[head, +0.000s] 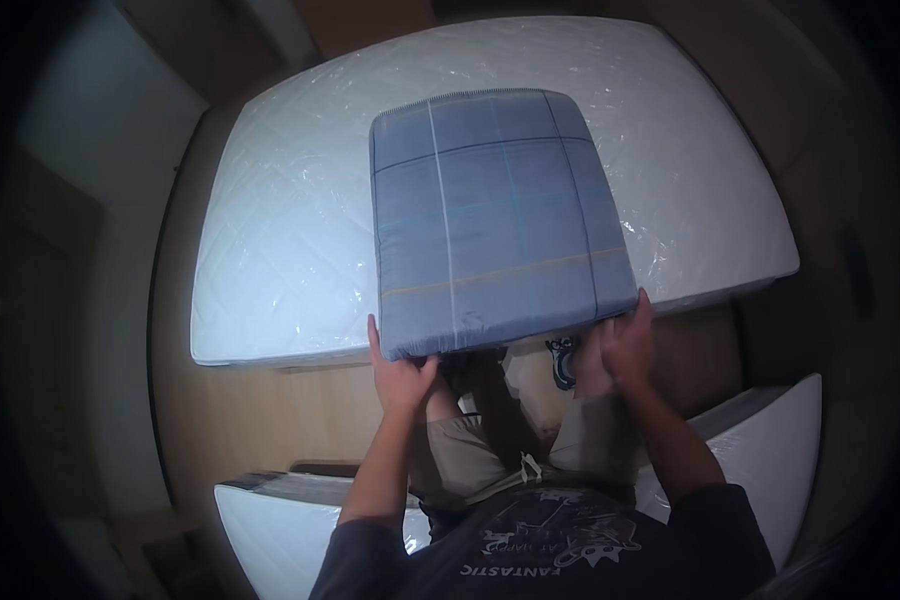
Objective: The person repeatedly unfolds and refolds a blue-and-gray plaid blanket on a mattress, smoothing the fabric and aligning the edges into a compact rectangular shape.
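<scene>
A blue-grey checked fabric cushion [495, 225], or a flat folded bedding piece, lies on a white mattress [285, 262] wrapped in clear plastic. Its near edge reaches the mattress's near edge. White, yellow, dark and pale blue lines cross its cloth, and a row of stitching runs along the far edge. My left hand [403, 382] grips the near left corner, one finger up along the side. At the near right corner my right hand [630, 341] holds on, with fingers partly hidden under the edge.
Behind me stands another plastic-wrapped mattress [270, 525], showing on both sides of my body. Wooden flooring [307, 420] lies between the two mattresses. A pale wall [131, 300] rises at the left. My legs and a dark shoe [563, 364] are close to the near mattress edge.
</scene>
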Demonstrator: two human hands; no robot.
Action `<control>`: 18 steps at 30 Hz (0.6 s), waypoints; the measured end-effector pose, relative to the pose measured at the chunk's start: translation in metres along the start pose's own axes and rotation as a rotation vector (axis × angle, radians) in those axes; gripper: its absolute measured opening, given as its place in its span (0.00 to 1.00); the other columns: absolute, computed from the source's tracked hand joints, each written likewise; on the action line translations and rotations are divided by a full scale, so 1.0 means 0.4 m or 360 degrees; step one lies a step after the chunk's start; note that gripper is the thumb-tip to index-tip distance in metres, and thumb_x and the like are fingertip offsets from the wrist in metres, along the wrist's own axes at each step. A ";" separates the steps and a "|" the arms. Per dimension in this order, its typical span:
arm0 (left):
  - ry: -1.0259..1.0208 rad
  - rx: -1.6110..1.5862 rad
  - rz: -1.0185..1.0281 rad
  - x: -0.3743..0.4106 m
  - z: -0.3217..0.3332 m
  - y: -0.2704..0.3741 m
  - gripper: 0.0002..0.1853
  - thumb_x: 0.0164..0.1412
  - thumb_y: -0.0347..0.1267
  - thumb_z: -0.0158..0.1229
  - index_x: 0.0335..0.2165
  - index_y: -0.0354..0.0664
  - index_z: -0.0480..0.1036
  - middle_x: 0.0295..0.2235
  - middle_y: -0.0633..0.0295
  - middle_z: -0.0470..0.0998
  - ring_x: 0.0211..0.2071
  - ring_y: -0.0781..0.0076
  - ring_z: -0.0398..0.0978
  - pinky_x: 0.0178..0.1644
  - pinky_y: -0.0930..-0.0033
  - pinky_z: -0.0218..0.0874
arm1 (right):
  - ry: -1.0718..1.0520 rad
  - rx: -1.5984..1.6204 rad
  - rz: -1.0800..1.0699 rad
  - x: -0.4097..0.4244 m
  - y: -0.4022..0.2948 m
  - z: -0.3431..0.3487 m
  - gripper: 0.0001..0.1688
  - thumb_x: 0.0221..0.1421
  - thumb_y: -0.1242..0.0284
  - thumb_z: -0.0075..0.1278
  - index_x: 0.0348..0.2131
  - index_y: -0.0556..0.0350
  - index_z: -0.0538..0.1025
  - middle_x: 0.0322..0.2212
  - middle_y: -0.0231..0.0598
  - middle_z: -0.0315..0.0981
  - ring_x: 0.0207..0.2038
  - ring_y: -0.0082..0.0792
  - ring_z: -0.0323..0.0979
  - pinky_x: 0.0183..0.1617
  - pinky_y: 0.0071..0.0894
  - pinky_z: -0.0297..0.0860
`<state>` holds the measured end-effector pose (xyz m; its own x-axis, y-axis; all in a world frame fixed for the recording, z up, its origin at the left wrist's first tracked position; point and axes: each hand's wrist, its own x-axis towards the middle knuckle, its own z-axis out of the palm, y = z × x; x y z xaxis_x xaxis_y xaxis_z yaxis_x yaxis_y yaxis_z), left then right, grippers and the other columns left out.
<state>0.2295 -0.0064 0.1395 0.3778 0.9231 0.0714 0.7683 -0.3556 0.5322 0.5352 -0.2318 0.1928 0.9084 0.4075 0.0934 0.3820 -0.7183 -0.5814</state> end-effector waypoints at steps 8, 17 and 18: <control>0.0379 -0.0505 -0.0219 0.007 0.002 -0.108 0.35 0.46 0.38 0.68 0.52 0.35 0.67 0.46 0.46 0.75 0.47 0.51 0.75 0.51 0.57 0.66 | -0.0317 0.0185 -0.0059 0.068 -0.002 -0.011 0.46 0.50 0.60 0.55 0.63 0.54 0.57 0.49 0.57 0.71 0.52 0.60 0.70 0.54 0.52 0.68; 0.0369 -0.0179 -0.0154 0.016 -0.015 -0.082 0.19 0.48 0.32 0.65 0.39 0.34 0.75 0.39 0.49 0.79 0.40 0.54 0.77 0.44 0.61 0.67 | -0.0268 0.0018 0.0167 0.074 0.003 0.023 0.47 0.50 0.61 0.54 0.65 0.54 0.54 0.54 0.57 0.67 0.55 0.58 0.67 0.57 0.52 0.66; 0.0287 -0.0325 -0.0321 0.018 -0.020 -0.069 0.18 0.52 0.35 0.63 0.39 0.34 0.75 0.40 0.49 0.79 0.40 0.57 0.77 0.45 0.63 0.67 | -0.0285 -0.0013 0.0203 0.081 -0.006 0.025 0.48 0.50 0.61 0.54 0.65 0.54 0.53 0.55 0.57 0.66 0.56 0.58 0.67 0.58 0.52 0.66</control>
<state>0.2069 0.0114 0.1319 0.1169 0.9894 0.0859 0.6922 -0.1432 0.7074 0.5619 -0.2111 0.1890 0.9051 0.4061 -0.1261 0.2678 -0.7747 -0.5728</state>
